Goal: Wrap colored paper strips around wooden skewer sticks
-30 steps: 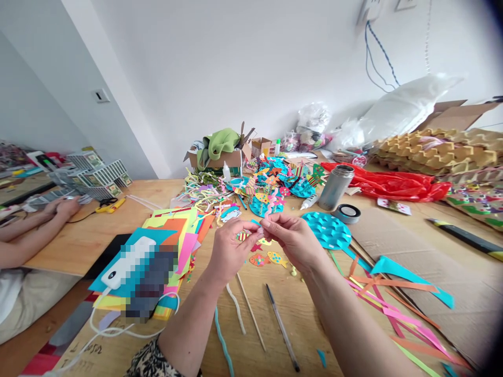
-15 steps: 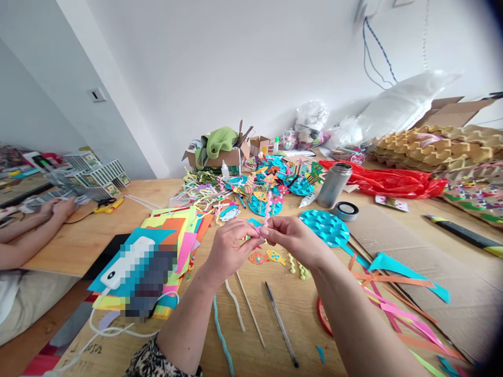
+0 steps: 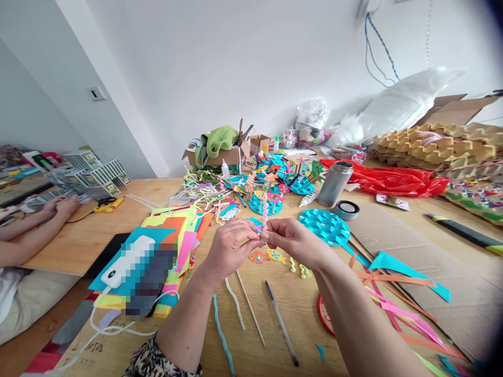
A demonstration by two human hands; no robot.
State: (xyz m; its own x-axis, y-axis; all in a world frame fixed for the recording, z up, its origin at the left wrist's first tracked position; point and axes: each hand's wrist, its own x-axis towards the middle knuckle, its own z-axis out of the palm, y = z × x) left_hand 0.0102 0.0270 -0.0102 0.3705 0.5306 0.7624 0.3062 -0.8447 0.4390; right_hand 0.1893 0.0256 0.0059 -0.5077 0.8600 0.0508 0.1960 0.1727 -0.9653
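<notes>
A pink coiled pipe cleaner [image 3: 265,208] stands upright from the pinched fingertips of my right hand [image 3: 293,238]. My left hand [image 3: 231,245] is closed too, its thumb and finger meeting at the coil's lower end, which the fingers hide. Just below lie an orange paper fish [image 3: 258,257] and a yellow spotted one [image 3: 276,256], beside short yellow-green coils [image 3: 304,271]. Behind my fingers is a blue-and-pink paper fish [image 3: 255,225]. Nearer me are a thin wooden stick [image 3: 250,310], a pen [image 3: 281,323], a white pipe cleaner [image 3: 234,305] and a blue one [image 3: 223,335].
Colored paper [image 3: 188,243] with a white power bank [image 3: 129,262] lies left. A blue bumpy disc [image 3: 324,226], metal flask [image 3: 335,184] and cardboard sheet [image 3: 412,262] are right. Finished-looking blue crafts [image 3: 271,170] pile up behind. Another person's hands [image 3: 58,207] work far left.
My fingertips have shifted slightly at the base of the pink coil, and the coil has moved a little left. The blue-and-pink fish behind my fingers shows more.
</notes>
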